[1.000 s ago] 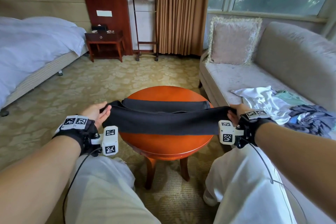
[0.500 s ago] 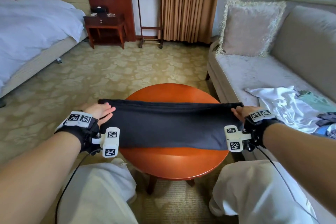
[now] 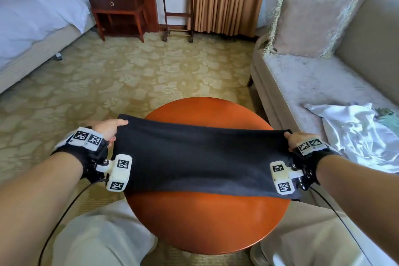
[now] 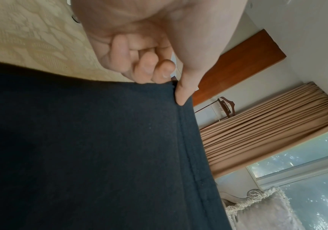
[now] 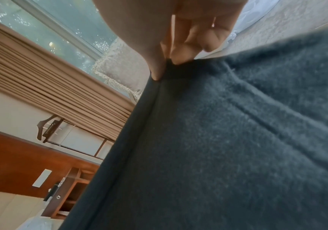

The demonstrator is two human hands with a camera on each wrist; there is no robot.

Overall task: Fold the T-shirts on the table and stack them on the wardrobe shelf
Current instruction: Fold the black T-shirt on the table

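A black T-shirt [image 3: 200, 160], folded into a wide band, is stretched across the round orange-brown table [image 3: 205, 220]. My left hand [image 3: 111, 130] pinches its far left corner between thumb and curled fingers [image 4: 159, 70]; the cloth [image 4: 80, 147] fills that wrist view. My right hand [image 3: 296, 137] pinches the far right corner, thumb and fingers [image 5: 181, 57] closed on the hem of the shirt [image 5: 228, 140]. Both ends of the shirt overhang the table's sides. The wardrobe shelf is not in view.
On the grey sofa [image 3: 306, 84] to the right lie a crumpled white garment [image 3: 354, 131] and a green one [image 3: 388, 117], with a fringed cushion [image 3: 311, 17] behind. A bed [image 3: 32, 19], a nightstand [image 3: 118, 15] and a valet stand [image 3: 176, 2] line the far side of the carpet.
The shirt's far edge has come forward and down over the table, so the band now lies wider across it. My view has tilted down.
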